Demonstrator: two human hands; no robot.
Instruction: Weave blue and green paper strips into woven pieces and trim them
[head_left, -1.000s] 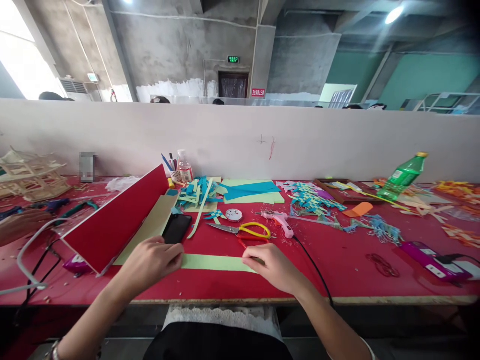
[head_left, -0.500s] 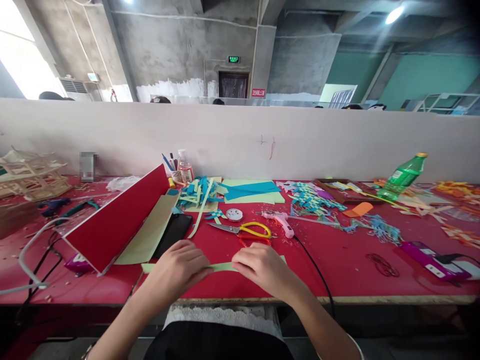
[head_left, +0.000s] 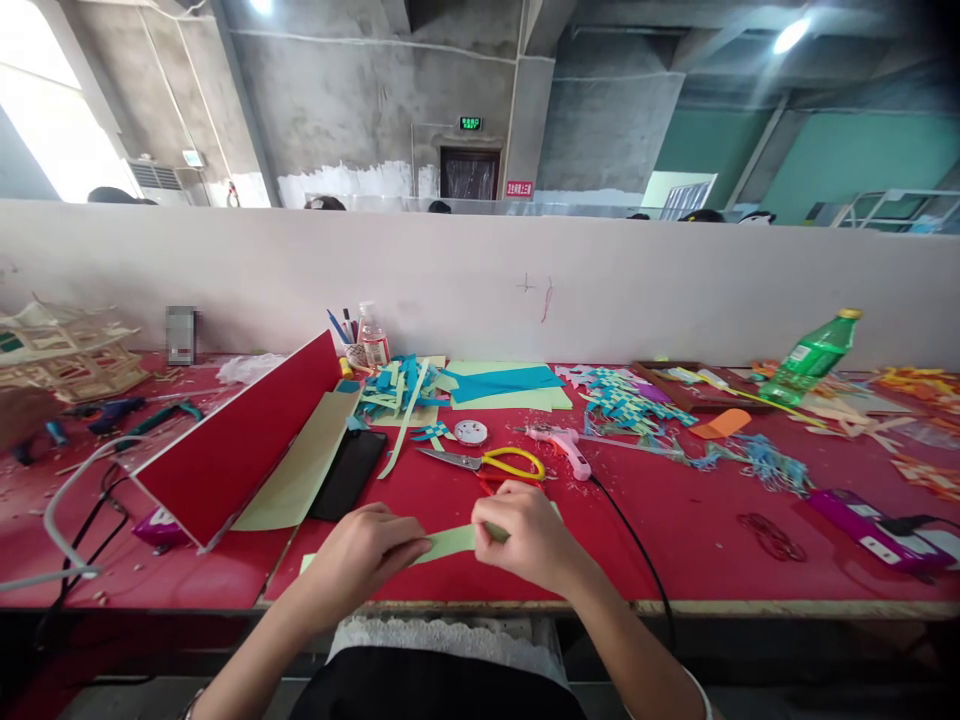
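A pale green paper strip (head_left: 452, 542) stretches between my two hands, just above the red table's front part. My left hand (head_left: 369, 552) is closed on the strip, thumb and fingers pinching it; one end pokes out to the left. Curled round the strip farther right is my right hand (head_left: 521, 530), with a bit of the strip showing beyond it. Right behind my hands lie scissors (head_left: 480, 462) with yellow and red handles, the red one partly covered by my right hand. A pink glue gun (head_left: 564, 446) rests to their right, its black cord trailing to the table edge.
A red board (head_left: 247, 440) leans up at the left, beside a black phone (head_left: 349, 475). Blue and green paper strips (head_left: 401, 392) are heaped behind. Woven pieces (head_left: 626, 395), a green bottle (head_left: 814, 358) and a purple power strip (head_left: 874, 530) are at the right.
My hands have moved slightly apart, baring more of the strip between them. The strip now tilts up to the right, and my right hand has turned and curled more tightly.
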